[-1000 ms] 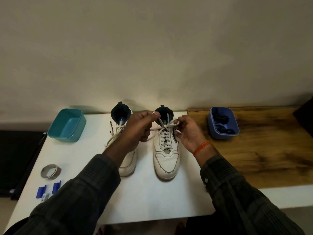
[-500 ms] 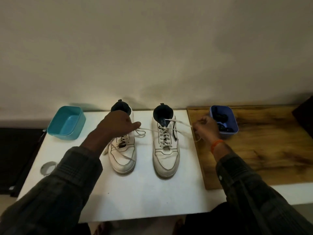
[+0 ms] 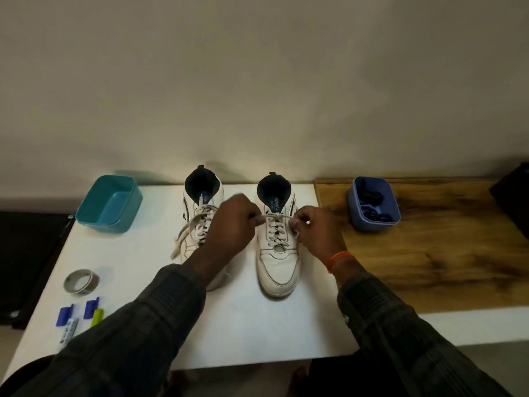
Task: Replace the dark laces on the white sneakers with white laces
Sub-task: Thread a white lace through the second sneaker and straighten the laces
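Observation:
Two white sneakers stand side by side on the white table, toes toward me. The right sneaker [image 3: 277, 262] is laced with a white lace [image 3: 275, 231]. My left hand [image 3: 233, 222] pinches one end of that lace at the top eyelets. My right hand [image 3: 313, 224] pinches the other end, and the lace runs taut between them. The left sneaker [image 3: 200, 213] also has a white lace, its loose ends trailing off to the left; my left forearm hides its toe. Dark laces [image 3: 372, 202] lie in a blue tub.
A teal tub [image 3: 110, 203] sits at the back left. The blue tub [image 3: 373, 224] stands on a wooden board [image 3: 429, 253] to the right. A tape roll [image 3: 81, 280] and small blue and green markers [image 3: 78, 313] lie at the front left. The wall is close behind.
Both hands have come back in from a wide outward pull and now hold the lace ends close together over the right sneaker's top eyelets.

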